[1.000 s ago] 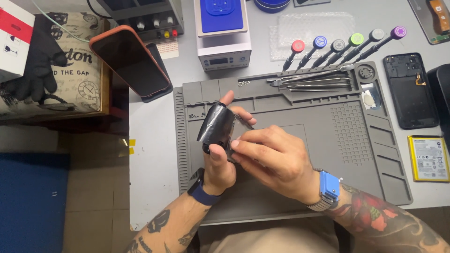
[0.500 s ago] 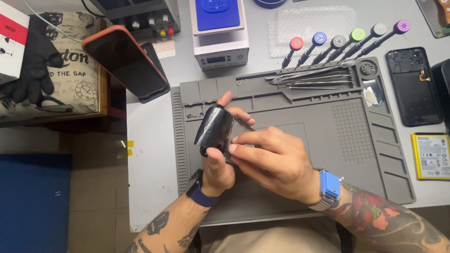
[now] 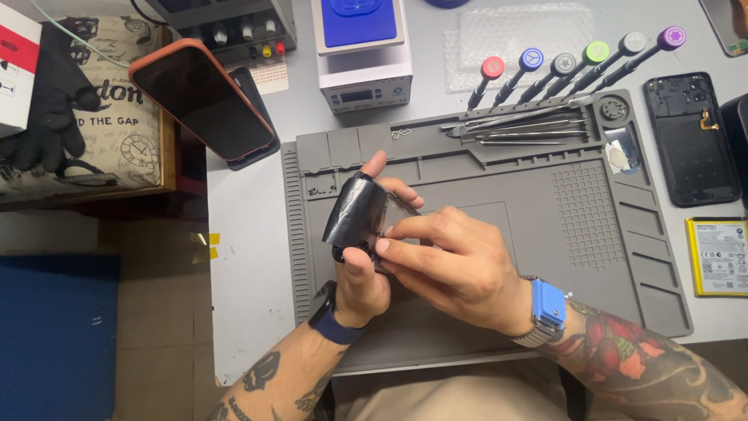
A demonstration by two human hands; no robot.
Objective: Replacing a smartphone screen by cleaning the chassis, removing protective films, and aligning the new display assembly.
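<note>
Left hand (image 3: 360,282) grips black phone (image 3: 356,212) over grey mat (image 3: 499,195); right hand (image 3: 452,261) fingers pinch its edge. Risk: film tears or phone slips if pulled hard.

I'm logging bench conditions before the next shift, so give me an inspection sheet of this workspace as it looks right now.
Surface: grey repair mat on a light table.
Job's things: small black object, partly hidden by the hands; kind unclear.
Clutter: row of screwdrivers, tweezers, orange-cased phone, opened phone back, yellow-edged battery, white and blue machine, bubble wrap.
Grippers: left hand holds the black object; right hand fingers touch its edge.
Cables: thin light cord at top left.
Surroundings: black glove on a printed box, blue floor patch.
</note>
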